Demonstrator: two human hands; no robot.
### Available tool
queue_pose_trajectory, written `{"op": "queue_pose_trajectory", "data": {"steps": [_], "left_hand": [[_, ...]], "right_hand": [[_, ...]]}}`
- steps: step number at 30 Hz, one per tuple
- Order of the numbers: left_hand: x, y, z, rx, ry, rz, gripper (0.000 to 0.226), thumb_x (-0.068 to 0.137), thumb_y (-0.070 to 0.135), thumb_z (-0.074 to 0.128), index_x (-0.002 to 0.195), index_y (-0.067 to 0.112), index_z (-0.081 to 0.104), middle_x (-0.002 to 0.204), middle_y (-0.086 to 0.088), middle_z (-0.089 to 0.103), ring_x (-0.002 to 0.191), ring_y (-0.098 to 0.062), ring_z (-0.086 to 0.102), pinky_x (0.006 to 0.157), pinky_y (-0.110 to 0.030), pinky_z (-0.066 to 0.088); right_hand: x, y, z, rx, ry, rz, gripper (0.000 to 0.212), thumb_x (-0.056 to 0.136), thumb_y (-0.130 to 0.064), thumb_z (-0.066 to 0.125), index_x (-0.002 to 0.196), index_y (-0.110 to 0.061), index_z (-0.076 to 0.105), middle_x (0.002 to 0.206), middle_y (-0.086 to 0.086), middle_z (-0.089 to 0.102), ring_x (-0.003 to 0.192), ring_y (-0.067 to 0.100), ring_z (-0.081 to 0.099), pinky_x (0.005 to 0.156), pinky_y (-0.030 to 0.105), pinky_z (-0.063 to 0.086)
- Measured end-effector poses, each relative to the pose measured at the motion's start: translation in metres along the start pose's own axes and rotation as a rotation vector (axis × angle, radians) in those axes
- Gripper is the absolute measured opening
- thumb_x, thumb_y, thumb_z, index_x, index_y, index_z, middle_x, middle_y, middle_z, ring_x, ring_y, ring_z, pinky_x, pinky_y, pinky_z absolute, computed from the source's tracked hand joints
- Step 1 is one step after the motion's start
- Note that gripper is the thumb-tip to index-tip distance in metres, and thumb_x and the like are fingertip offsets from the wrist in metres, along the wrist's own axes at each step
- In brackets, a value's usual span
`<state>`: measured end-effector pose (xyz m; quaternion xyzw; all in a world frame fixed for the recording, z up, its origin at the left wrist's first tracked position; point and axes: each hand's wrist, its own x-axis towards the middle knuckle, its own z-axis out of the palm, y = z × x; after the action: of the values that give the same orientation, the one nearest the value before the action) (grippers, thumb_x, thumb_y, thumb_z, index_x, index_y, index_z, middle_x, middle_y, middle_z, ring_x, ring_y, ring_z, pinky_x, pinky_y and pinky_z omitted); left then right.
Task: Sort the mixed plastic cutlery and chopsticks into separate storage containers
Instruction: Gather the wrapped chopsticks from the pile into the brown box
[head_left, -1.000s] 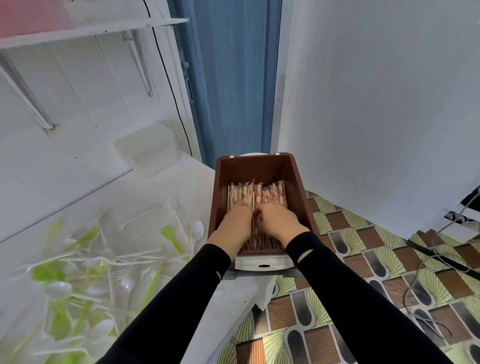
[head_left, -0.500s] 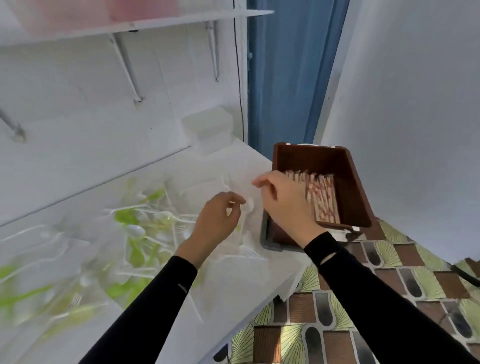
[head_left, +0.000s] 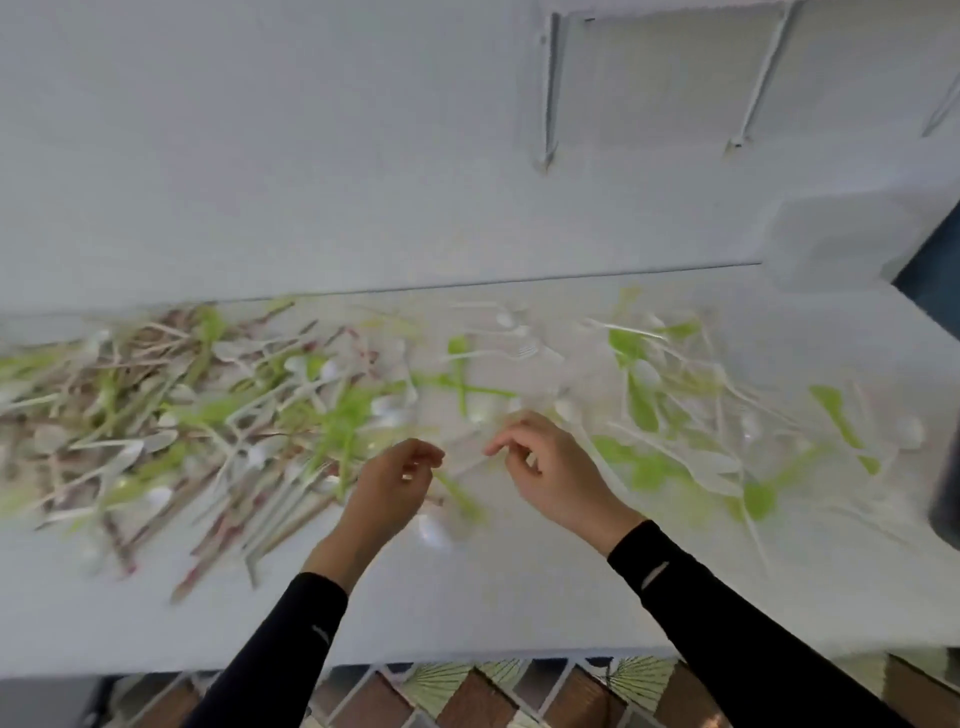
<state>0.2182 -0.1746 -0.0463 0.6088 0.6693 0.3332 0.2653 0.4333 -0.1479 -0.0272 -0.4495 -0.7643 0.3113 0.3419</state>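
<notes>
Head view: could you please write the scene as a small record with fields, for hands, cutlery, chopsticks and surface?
left hand: fingers curled, above the counter; grip unclear, blurred
right hand: fingers curled, beside the left hand; grip unclear
chopsticks: mostly at left, unsorted
plastic cutlery: green and white, scattered across the counter
counter: white, against a wall

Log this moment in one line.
left hand: above white counter, fingers curled, hold unclear | right hand: likewise | mixed green and white plastic cutlery: scattered | brownish chopsticks: heaped at left | view: blurred
</notes>
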Motion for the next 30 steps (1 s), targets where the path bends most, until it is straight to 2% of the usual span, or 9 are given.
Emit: {"op": "queue_pose_trajectory", "data": {"steps": [3, 6, 9, 14, 16, 18, 24, 27, 30], "left_hand": [[-0.023, -0.045, -0.045, 0.027, 0.054, -0.057, 0.040, 0.087, -0.004, 0.056, 0.083, 0.035, 0.064, 0.082, 0.023, 0.069, 0.081, 0.008, 0.063, 0.075, -0.011, 0.048], [-0.044, -0.075, -0.083, 0.075, 0.086, -0.108, 0.031, 0.088, -0.001, 0.056, 0.087, 0.028, 0.067, 0.086, 0.022, 0.066, 0.081, 0.011, 0.060, 0.080, -0.019, 0.050], [-0.058, -0.092, -0.108, 0.126, 0.117, -0.107, 0.021, 0.090, 0.001, 0.058, 0.095, 0.017, 0.071, 0.092, 0.013, 0.067, 0.087, -0.002, 0.062, 0.078, -0.009, 0.046], [-0.074, -0.115, -0.124, 0.160, 0.199, -0.199, 0.020, 0.091, 0.008, 0.060, 0.101, 0.022, 0.069, 0.098, 0.012, 0.065, 0.090, -0.006, 0.055, 0.082, -0.016, 0.043], [-0.078, -0.121, -0.124, 0.153, 0.235, -0.195, 0.016, 0.090, 0.010, 0.065, 0.097, 0.023, 0.069, 0.093, 0.012, 0.065, 0.083, -0.002, 0.053, 0.075, -0.006, 0.037], [-0.081, -0.124, -0.120, 0.143, 0.243, -0.184, 0.009, 0.090, 0.017, 0.068, 0.096, 0.024, 0.069, 0.091, 0.010, 0.065, 0.082, -0.002, 0.053, 0.073, -0.006, 0.037], [-0.064, -0.123, -0.095, 0.185, 0.117, -0.009, 0.013, 0.092, 0.015, 0.066, 0.103, 0.016, 0.073, 0.100, 0.004, 0.064, 0.090, -0.006, 0.057, 0.080, -0.003, 0.038], [-0.044, -0.125, -0.078, 0.229, 0.095, 0.079, 0.023, 0.090, 0.012, 0.064, 0.112, 0.013, 0.069, 0.109, -0.001, 0.063, 0.098, -0.016, 0.061, 0.084, -0.020, 0.049], [-0.025, -0.122, -0.069, 0.317, 0.118, 0.070, 0.026, 0.093, 0.014, 0.063, 0.118, 0.009, 0.067, 0.103, -0.008, 0.067, 0.095, -0.028, 0.062, 0.082, -0.034, 0.051]], "right_hand": [[0.013, -0.024, 0.053, 0.017, -0.091, -0.034, 0.026, 0.089, -0.007, 0.052, 0.091, -0.025, 0.071, 0.095, -0.013, 0.058, 0.077, 0.013, 0.060, 0.068, 0.035, 0.051], [0.019, -0.048, 0.097, 0.004, -0.188, -0.067, 0.027, 0.092, -0.007, 0.053, 0.093, -0.026, 0.071, 0.092, -0.017, 0.053, 0.075, 0.012, 0.057, 0.070, 0.034, 0.049], [0.023, -0.060, 0.124, -0.056, -0.296, -0.065, 0.025, 0.094, -0.012, 0.051, 0.094, -0.030, 0.069, 0.094, -0.017, 0.053, 0.078, 0.009, 0.055, 0.072, 0.030, 0.047], [0.040, -0.054, 0.152, -0.173, -0.362, -0.064, 0.025, 0.095, -0.007, 0.051, 0.102, -0.018, 0.073, 0.095, -0.023, 0.048, 0.091, 0.006, 0.053, 0.076, 0.021, 0.041], [0.045, -0.048, 0.160, -0.234, -0.371, -0.103, 0.027, 0.093, -0.005, 0.052, 0.106, -0.015, 0.073, 0.103, -0.013, 0.055, 0.101, 0.011, 0.054, 0.081, 0.021, 0.042], [0.049, -0.040, 0.164, -0.271, -0.376, -0.144, 0.029, 0.092, -0.002, 0.053, 0.109, -0.013, 0.073, 0.109, -0.005, 0.060, 0.105, 0.015, 0.054, 0.085, 0.023, 0.043], [0.052, -0.021, 0.160, -0.322, -0.368, -0.243, 0.026, 0.083, -0.005, 0.066, 0.107, -0.013, 0.074, 0.105, 0.001, 0.065, 0.096, 0.025, 0.060, 0.083, 0.032, 0.049], [0.049, -0.010, 0.155, -0.341, -0.357, -0.382, 0.026, 0.074, -0.007, 0.074, 0.100, -0.013, 0.075, 0.102, 0.000, 0.067, 0.085, 0.023, 0.066, 0.076, 0.031, 0.053], [0.053, 0.003, 0.148, -0.337, -0.332, -0.390, 0.026, 0.076, -0.004, 0.071, 0.100, -0.013, 0.075, 0.101, 0.000, 0.067, 0.085, 0.023, 0.065, 0.077, 0.034, 0.053]]}}
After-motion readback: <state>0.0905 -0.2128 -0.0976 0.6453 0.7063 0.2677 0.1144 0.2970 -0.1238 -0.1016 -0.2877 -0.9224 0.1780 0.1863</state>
